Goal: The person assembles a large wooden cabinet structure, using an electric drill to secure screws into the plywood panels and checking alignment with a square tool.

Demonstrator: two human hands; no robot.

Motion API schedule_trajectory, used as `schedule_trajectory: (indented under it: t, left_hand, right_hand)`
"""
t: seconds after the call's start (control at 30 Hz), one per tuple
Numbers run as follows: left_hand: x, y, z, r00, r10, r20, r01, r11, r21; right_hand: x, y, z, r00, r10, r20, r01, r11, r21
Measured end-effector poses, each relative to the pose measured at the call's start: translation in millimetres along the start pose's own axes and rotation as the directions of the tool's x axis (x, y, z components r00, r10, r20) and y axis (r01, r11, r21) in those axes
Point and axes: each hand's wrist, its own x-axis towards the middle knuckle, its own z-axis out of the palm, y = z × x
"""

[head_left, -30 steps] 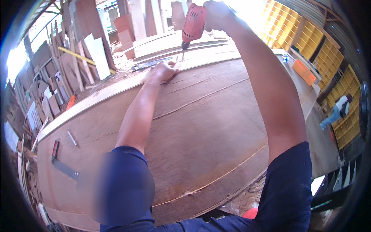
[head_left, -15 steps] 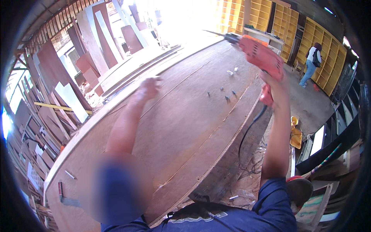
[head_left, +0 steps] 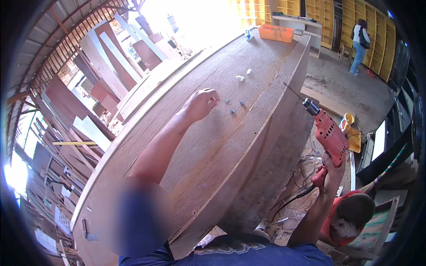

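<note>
Standing beyond wooden table (head_left: 208, 150) and floor (head_left: 326, 73), yellow shelves (head_left: 377, 37), left hand (head_left: 202, 104) curled near screws (head_left: 233, 112), grip unclear, right hand (head_left: 333, 172) clamped on drill (head_left: 330, 135)

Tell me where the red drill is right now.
In the head view, the red drill is at right, in the right hand, between the wooden table and a yellow container.

A woodworking workshop around me
Boards (head_left: 66, 104) lean at my left, screws (head_left: 242, 103) dot my wooden counter (head_left: 186, 177), a red drill (head_left: 330, 135) fills my right grip (head_left: 332, 170), yellow shelves (head_left: 372, 48) stand beyond, and a sheet roof (head_left: 42, 42) slopes above.
</note>
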Motion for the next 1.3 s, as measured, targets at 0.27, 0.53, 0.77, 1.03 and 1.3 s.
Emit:
schedule_trajectory:
  t: [0.27, 0.53, 0.77, 1.03, 1.3]
  left_hand:
    - [35.2, 32.3, 19.2, 0.99, -0.095, 0.103, 0.08, 0.987, 0.138]
    - [41.4, 49.0, 39.6, 0.995, 0.096, -0.024, -0.096, 0.995, -0.026]
    - [35.4, 51.6, 48.8, 0.991, 0.13, 0.038, -0.131, 0.991, 0.027]
    - [3.5, 48.8, 41.5, 0.994, 0.112, 0.006, -0.111, 0.98, 0.167]
    - [-137.9, 20.6, -31.4, 0.988, -0.15, -0.025, 0.15, 0.93, 0.337]
  right_hand:
    - [22.9, 29.0, -19.3, 0.997, 0.076, -0.028, -0.076, 0.997, 0.018]
    - [38.7, 32.0, -30.4, 0.998, 0.057, 0.01, -0.057, 0.998, 0.023]
    - [47.6, 39.5, -32.2, 0.999, 0.043, 0.016, -0.043, 0.999, 0.024]
    - [42.3, 30.8, -16.4, 0.993, 0.042, 0.114, -0.039, 0.999, -0.024]
    - [28.5, 29.4, -13.1, 0.98, 0.037, 0.196, -0.023, 0.997, -0.071]
